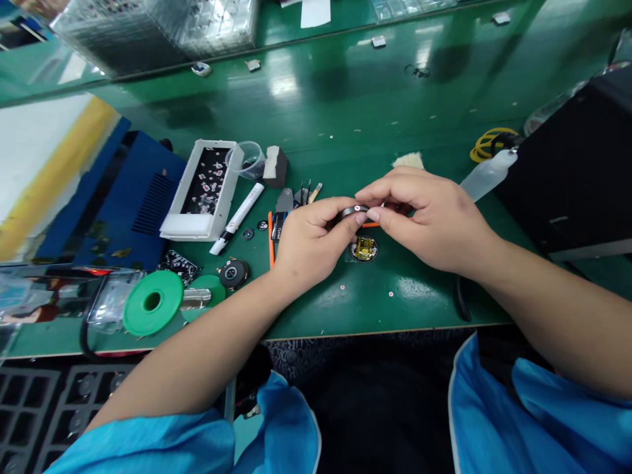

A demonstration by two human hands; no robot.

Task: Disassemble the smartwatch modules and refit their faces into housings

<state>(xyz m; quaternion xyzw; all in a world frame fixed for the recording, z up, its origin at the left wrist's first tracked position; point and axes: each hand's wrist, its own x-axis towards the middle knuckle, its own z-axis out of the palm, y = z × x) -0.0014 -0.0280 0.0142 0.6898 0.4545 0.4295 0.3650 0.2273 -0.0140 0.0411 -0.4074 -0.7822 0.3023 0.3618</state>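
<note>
Above the green bench, my left hand (312, 240) grips a dark, round, ring-like part (347, 212) between thumb and fingers. A small white round sticker (357, 208) with a red mark shows on its rim. From the other side, the thumb and forefinger of my right hand (419, 214) close on the same part beside the sticker. Its far side is hidden by my fingers. Just below my hands, a round circuit assembly (364, 249) with yellow tape lies on the bench. Near my left hand are an orange stick (271, 240) and a black battery-like piece (278, 226), partly covered.
A white tray (222, 197) of small parts, a marker (237, 217), a clear cup (253, 160) and a green spool (154, 303) stand left. A white bottle (488, 174) and a black box (573, 164) are right. Small stickers (391, 294) lie near the front edge.
</note>
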